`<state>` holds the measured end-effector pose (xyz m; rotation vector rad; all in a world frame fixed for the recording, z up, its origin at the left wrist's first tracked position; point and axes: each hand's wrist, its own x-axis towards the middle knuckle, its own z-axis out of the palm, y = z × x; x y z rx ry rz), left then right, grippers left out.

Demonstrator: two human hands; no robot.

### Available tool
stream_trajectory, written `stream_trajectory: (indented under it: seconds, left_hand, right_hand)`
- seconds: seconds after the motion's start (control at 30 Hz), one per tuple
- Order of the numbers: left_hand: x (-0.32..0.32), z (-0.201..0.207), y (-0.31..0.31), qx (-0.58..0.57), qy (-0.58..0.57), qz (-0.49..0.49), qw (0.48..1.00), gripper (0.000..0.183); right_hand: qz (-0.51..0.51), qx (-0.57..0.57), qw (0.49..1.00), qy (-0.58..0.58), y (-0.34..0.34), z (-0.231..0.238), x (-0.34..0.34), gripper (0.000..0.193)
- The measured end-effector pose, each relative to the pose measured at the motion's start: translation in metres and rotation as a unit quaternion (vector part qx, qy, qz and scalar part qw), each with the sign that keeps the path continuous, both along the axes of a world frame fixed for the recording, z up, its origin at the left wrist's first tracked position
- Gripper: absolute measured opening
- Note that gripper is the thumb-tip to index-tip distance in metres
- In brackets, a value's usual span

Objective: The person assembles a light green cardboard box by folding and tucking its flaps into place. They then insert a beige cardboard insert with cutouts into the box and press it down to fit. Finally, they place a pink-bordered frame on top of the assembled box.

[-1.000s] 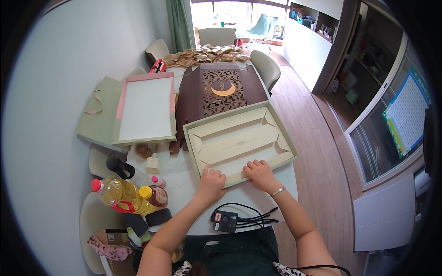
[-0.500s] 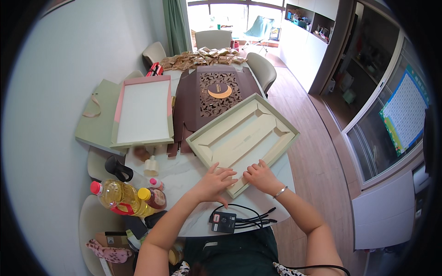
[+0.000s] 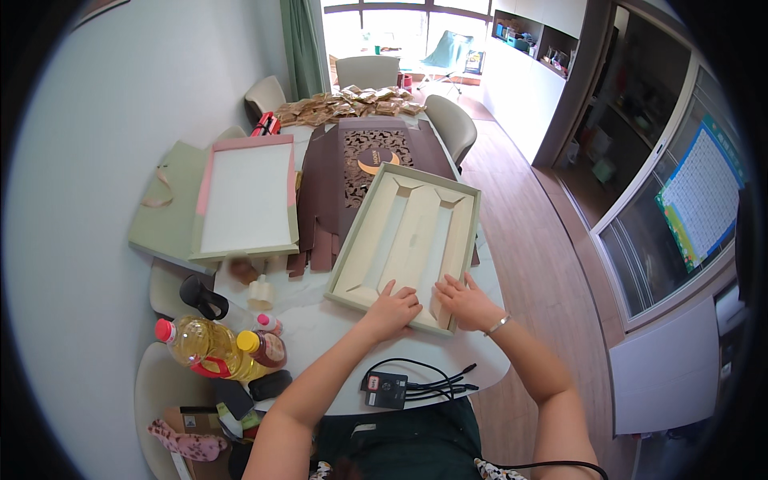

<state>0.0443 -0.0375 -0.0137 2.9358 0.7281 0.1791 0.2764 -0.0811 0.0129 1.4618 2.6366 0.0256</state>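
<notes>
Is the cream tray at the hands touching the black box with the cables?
Apart: the head view shows a strip of white tabletop between the cream tray's near edge and the black box.

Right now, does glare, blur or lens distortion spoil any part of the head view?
In the head view, the far window is blown out to white; in that same view the doorway sits dark, the floor bows along its edge, and a brown patch looks smeared; both hands and the green box read clearly.
</notes>
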Motion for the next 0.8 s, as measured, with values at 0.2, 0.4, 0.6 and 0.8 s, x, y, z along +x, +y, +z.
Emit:
stream_trajectory:
  seconds: [0.2,0.4,0.6,0.8]
  left_hand:
    - [0.007,-0.005,-0.006,-0.008,0.023,0.028,0.999,0.048]
    - [0.010,-0.010,-0.008,-0.013,-0.038,0.043,0.998,0.047]
    - [-0.030,0.012,-0.006,-0.010,-0.121,0.090,0.988,0.051]
    - [-0.040,-0.004,-0.005,0.020,-0.082,0.085,0.993,0.046]
  right_hand:
    - [-0.067,-0.092,0.976,0.186,-0.038,0.014,-0.042,0.055]
    - [-0.129,0.096,0.966,0.203,-0.042,-0.031,-0.063,0.029]
    - [-0.053,0.137,0.972,0.181,-0.034,-0.032,-0.032,0.020]
    - [-0.048,0.127,0.982,0.135,-0.025,-0.031,-0.001,0.018]
